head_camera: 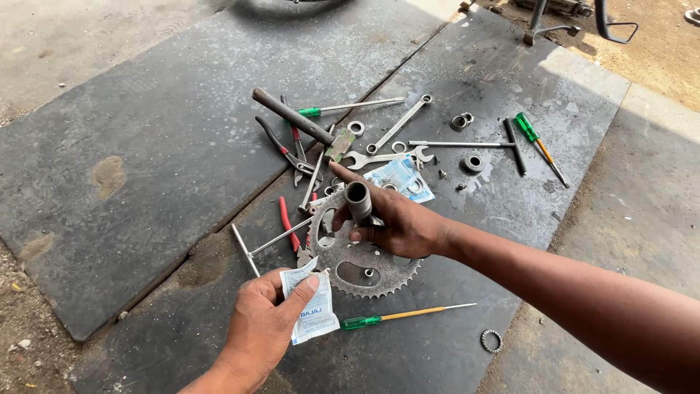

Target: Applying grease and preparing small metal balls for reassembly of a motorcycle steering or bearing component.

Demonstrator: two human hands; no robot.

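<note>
Left hand [261, 325] low in the middle, pinching a small white packet [310, 306] between thumb and fingers. Just right of it, above, a toothed metal sprocket [364, 266] flat on the dark floor mat [146, 168]. Right hand [397, 222] over the sprocket, wrapped tight around a short grey metal tube [359, 202], open end up. Below, a green-handled screwdriver [405, 315]. Behind, pliers [288, 153] and wrenches [397, 124].

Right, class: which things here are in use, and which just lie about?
In use:
right hand holds a metal tube
left hand holds a sachet

Lying about:
sprocket
pliers
spanners
screwdrivers
bearing ring
</note>
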